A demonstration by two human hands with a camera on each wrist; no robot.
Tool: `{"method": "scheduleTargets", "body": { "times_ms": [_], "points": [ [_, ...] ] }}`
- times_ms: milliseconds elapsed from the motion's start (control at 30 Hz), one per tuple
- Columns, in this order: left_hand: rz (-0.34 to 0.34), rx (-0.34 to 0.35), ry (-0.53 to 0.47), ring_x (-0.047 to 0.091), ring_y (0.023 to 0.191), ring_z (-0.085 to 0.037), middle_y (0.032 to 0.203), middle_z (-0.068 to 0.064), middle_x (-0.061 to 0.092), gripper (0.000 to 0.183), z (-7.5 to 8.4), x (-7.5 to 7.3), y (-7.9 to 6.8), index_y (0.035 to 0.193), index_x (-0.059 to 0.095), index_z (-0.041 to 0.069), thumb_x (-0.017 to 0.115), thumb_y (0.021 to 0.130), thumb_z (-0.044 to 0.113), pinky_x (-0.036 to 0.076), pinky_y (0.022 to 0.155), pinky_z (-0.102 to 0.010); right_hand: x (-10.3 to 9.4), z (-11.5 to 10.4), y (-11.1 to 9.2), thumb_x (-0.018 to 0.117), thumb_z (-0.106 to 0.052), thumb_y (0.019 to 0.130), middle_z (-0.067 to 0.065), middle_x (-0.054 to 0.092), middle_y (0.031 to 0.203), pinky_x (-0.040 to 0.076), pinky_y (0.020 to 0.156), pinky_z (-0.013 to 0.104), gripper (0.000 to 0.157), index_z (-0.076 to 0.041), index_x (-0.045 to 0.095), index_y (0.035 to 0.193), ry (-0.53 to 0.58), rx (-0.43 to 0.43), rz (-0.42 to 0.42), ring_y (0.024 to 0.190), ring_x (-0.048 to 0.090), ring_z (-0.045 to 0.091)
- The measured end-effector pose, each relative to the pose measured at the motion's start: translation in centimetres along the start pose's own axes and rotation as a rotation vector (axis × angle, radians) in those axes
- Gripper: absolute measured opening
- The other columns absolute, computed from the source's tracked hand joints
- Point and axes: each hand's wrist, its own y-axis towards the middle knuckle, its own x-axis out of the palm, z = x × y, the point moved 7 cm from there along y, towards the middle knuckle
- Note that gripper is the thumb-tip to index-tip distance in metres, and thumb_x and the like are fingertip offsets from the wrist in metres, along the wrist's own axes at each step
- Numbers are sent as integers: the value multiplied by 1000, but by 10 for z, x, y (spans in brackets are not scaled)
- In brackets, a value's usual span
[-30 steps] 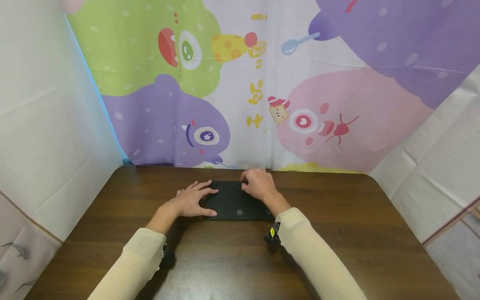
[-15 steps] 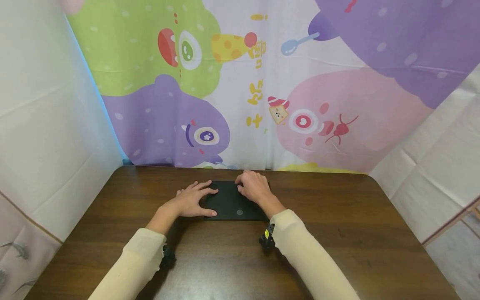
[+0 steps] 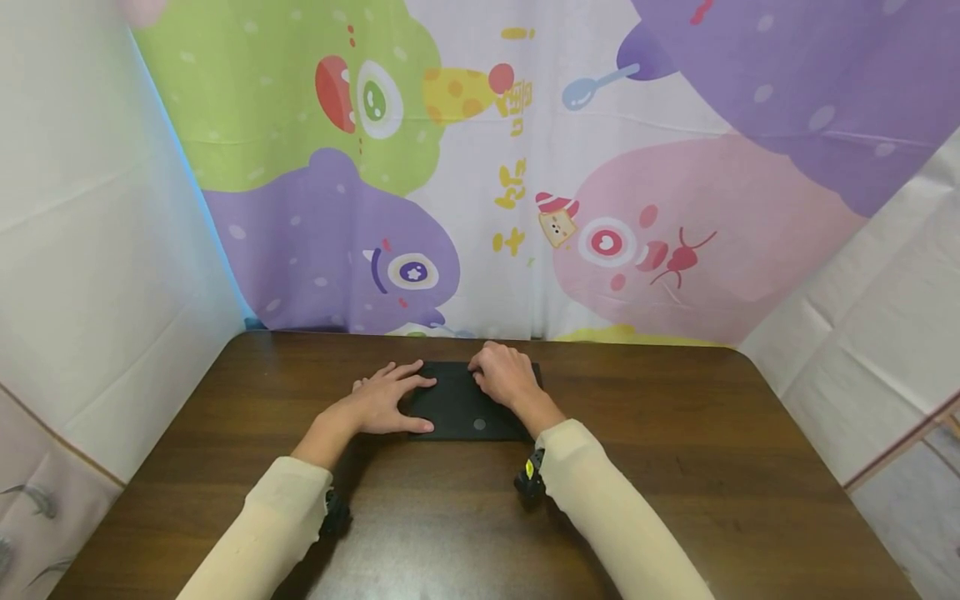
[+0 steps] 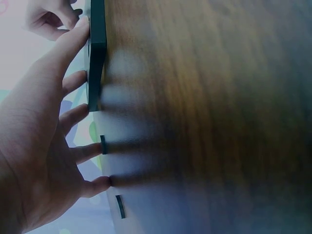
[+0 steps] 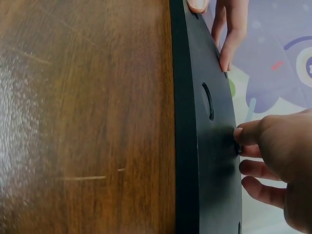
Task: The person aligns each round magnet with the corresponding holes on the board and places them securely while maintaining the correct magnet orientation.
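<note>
A flat black rectangular slab (image 3: 450, 408) lies on the table, with a round grey spot (image 3: 479, 424) near its front edge. In the right wrist view this spot appears as a shallow round recess (image 5: 208, 101). My left hand (image 3: 378, 404) is spread over the slab's left end, with the thumb and some fingertips on it. At the slab's far edge my right hand (image 3: 506, 375) bends its fingers, and thumb and finger pinch a small black piece (image 5: 238, 147); its shape is mostly hidden.
Two small dark strips (image 4: 103, 145) show by the left hand's outer fingers in the left wrist view. A brown wooden table (image 3: 450, 517) carries everything. A cartoon-printed curtain (image 3: 480, 292) hangs right behind its far edge.
My right hand has slid a little left along the slab's far edge, mostly in the first half second, uncovering the slab's far right corner. The left hand and slab have stayed put.
</note>
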Motion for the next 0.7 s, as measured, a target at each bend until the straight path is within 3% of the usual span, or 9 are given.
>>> {"method": "scheduleTargets", "body": {
  "times_ms": [67,233,700],
  "points": [
    [-14,-8,2,20,171,-64,188,-14,30,90,9,-4,-5,167,57,28,81,92,72,22,117,-99,0,0,0,78,-19,108,4,81,128,69,91,52,20,-19,88,126,-10,1,6,113,82,31],
    [-19,-22,22,20,171,-63,189,-14,29,86,12,-5,-5,168,55,26,82,96,65,24,119,-98,0,-2,1,79,-20,107,2,82,126,69,92,50,19,-19,89,123,-27,5,19,113,82,28],
    [-14,-21,20,20,172,-62,189,-13,29,86,11,-4,-4,168,56,27,82,95,66,23,119,-99,-1,-2,3,83,-23,105,2,87,121,70,88,48,14,-17,91,115,-38,5,64,107,84,26]
  ]
}}
